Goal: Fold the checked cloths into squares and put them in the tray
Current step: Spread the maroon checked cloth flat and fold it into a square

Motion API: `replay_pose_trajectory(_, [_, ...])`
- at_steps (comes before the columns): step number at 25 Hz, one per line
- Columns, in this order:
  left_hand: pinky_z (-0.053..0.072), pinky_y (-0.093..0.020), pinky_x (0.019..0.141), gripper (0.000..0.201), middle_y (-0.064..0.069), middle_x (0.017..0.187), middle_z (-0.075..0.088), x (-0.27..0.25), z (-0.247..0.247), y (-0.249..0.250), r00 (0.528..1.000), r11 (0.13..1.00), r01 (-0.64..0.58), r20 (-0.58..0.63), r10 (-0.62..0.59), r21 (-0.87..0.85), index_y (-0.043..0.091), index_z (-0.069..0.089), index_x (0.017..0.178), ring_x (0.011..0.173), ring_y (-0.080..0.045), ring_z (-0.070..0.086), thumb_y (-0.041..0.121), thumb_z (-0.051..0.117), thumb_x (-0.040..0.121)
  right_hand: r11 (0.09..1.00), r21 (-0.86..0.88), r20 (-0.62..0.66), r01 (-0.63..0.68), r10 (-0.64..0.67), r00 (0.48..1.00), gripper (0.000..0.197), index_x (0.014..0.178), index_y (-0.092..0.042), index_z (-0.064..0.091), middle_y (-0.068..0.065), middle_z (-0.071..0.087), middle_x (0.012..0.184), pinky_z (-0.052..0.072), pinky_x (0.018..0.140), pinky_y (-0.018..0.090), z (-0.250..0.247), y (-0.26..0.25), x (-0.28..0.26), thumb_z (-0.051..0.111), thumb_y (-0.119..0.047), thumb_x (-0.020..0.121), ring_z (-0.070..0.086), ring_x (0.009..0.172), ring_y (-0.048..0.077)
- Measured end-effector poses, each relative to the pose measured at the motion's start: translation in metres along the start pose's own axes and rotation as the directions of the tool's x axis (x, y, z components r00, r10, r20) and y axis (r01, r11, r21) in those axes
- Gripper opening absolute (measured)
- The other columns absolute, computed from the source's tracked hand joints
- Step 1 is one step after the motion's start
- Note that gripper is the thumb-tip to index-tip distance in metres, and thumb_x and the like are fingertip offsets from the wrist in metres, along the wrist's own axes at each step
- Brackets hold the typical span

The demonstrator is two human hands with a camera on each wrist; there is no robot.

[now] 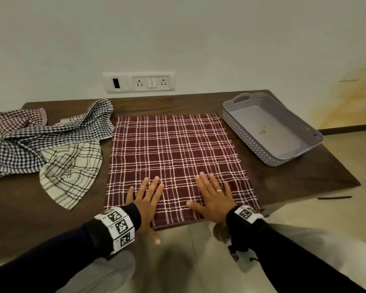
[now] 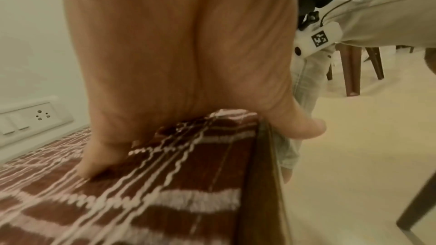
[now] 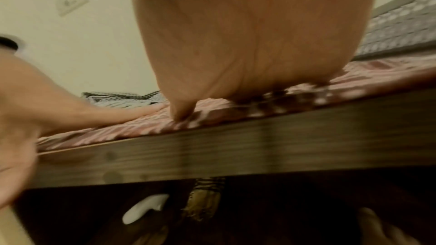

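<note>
A maroon checked cloth point(image 1: 173, 153) lies spread flat on the dark wooden table point(image 1: 317, 174), its near edge at the table's front. My left hand point(image 1: 146, 199) rests flat on its near left part, fingers straight, thumb hanging past the table edge. My right hand point(image 1: 215, 197) lies flat on the near right part, fingers spread. The left wrist view shows the left palm point(image 2: 165, 53) pressing the maroon cloth point(image 2: 118, 202). In the right wrist view the right palm point(image 3: 247, 34) sits on the cloth point(image 3: 141, 126) at the table's edge. The grey perforated tray point(image 1: 237, 121) stands empty at the right.
A heap of three crumpled checked cloths lies at the left: a black-and-white one point(image 1: 40, 140), a cream one with dark lines point(image 1: 72, 172) and a small red-checked one point(image 1: 19, 119). A socket panel point(image 1: 138, 82) is on the wall behind. A chair leg point(image 2: 351, 70) stands on the floor.
</note>
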State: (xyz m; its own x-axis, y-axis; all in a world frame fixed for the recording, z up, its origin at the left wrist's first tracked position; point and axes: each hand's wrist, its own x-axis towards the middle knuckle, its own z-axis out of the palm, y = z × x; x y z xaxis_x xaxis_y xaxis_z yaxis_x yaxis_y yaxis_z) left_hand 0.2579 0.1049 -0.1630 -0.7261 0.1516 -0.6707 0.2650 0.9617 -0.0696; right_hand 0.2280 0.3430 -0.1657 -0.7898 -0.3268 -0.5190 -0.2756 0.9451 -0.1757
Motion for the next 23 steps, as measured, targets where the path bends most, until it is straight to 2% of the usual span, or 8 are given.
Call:
replay_pose_trajectory(4, [0.009, -0.058, 0.121, 0.116, -0.015, 0.149, -0.044, -0.018, 0.012, 0.006, 0.988, 0.99, 0.128, -0.097, -0.122, 0.061, 0.015, -0.033, 0.148, 0.144, -0.047, -0.024, 0.043, 0.064, 0.091, 0.998, -0.028, 0.033, -0.053, 0.053, 0.998, 0.128, 0.149, -0.028, -0.032, -0.012, -0.043, 0.15, -0.017, 0.117, 0.055, 0.002, 0.055, -0.028, 0.043, -0.092, 0.067, -0.038, 0.141, 0.017])
replay_pose_trajectory(7, [0.03, -0.051, 0.116, 0.084, -0.013, 0.152, -0.038, -0.035, 0.007, 0.018, 0.989, 0.985, 0.118, -0.108, -0.104, 0.124, 0.015, -0.023, 0.153, 0.147, -0.049, -0.008, 0.008, 0.043, 0.102, 0.989, -0.147, -0.039, 0.016, -0.021, 0.999, 0.117, 0.146, -0.03, -0.033, -0.01, -0.041, 0.148, -0.003, 0.122, 0.052, 0.011, 0.065, -0.043, 0.065, -0.052, 0.086, -0.029, 0.146, 0.018])
replay_pose_trajectory(9, [0.037, -0.046, 0.112, 0.084, -0.012, 0.16, -0.025, -0.045, -0.01, 0.022, 0.996, 0.987, 0.082, -0.043, -0.077, 0.141, 0.011, -0.013, 0.156, 0.147, -0.045, 0.021, -0.001, 0.047, 0.098, 0.997, -0.069, -0.167, 0.044, -0.055, 0.984, 0.095, 0.154, -0.037, -0.012, -0.013, -0.025, 0.157, 0.009, 0.124, 0.043, 0.008, 0.07, -0.049, 0.059, -0.019, 0.094, -0.008, 0.152, 0.017])
replay_pose_trajectory(11, [0.046, -0.043, 0.101, 0.064, -0.012, 0.163, 0.018, -0.055, -0.034, 0.017, 0.999, 0.982, 0.031, -0.029, -0.027, 0.185, 0.007, 0.023, 0.154, 0.131, -0.035, 0.05, 0.003, 0.052, 0.097, 0.996, 0.077, -0.213, 0.042, -0.024, 0.977, 0.075, 0.153, -0.038, 0.029, -0.014, 0.015, 0.162, 0.026, 0.12, 0.035, -0.008, 0.078, -0.054, 0.059, -0.01, 0.091, 0.023, 0.149, 0.015])
replay_pose_trajectory(13, [0.052, -0.037, 0.088, 0.038, -0.009, 0.136, 0.055, -0.06, -0.059, -0.003, 0.998, 0.985, -0.015, -0.06, 0.026, 0.175, 0.011, 0.055, 0.132, 0.115, -0.029, 0.061, 0.012, 0.056, 0.094, 0.993, 0.114, -0.196, 0.015, 0.008, 0.981, 0.043, 0.123, -0.037, 0.066, -0.011, 0.06, 0.135, 0.046, 0.103, 0.032, -0.034, 0.087, -0.055, 0.062, -0.012, 0.089, 0.056, 0.125, 0.016])
replay_pose_trajectory(16, [0.055, -0.031, 0.084, 0.026, -0.003, 0.112, 0.067, -0.053, -0.087, -0.058, 0.996, 0.998, -0.007, -0.09, 0.001, -0.061, 0.018, 0.067, 0.113, 0.104, -0.022, 0.065, 0.018, 0.063, 0.088, 0.973, 0.232, -0.252, 0.013, 0.047, 0.967, 0.014, 0.097, -0.027, 0.079, -0.009, 0.074, 0.094, 0.049, 0.077, 0.022, -0.081, 0.103, -0.048, 0.073, -0.019, 0.087, 0.069, 0.09, 0.014])
replay_pose_trajectory(19, [0.056, -0.035, 0.08, 0.016, -0.001, 0.098, 0.071, -0.035, -0.099, -0.121, 0.97, 0.893, 0.008, -0.214, -0.117, -0.451, 0.02, 0.07, 0.095, 0.09, -0.018, 0.066, 0.032, 0.074, 0.085, 0.783, 0.622, -0.313, 0.007, 0.241, 0.919, 0.012, 0.094, -0.017, 0.076, -0.001, 0.075, 0.084, 0.05, 0.065, 0.021, -0.116, 0.113, -0.021, 0.078, -0.024, 0.084, 0.07, 0.076, 0.014])
replay_pose_trajectory(23, [0.047, -0.028, 0.055, 0.044, -0.015, 0.084, 0.068, 0.005, -0.081, -0.16, 0.896, 0.416, -0.066, -0.237, -0.375, -0.907, 0.002, 0.067, 0.089, 0.07, -0.028, 0.065, 0.037, 0.085, 0.07, 0.274, 0.962, -0.127, 0.013, 0.401, 0.907, 0.043, 0.12, 0.0, 0.064, 0.018, 0.074, 0.102, 0.059, 0.078, 0.037, -0.115, 0.116, 0.041, 0.078, -0.011, 0.08, 0.073, 0.08, 0.026])
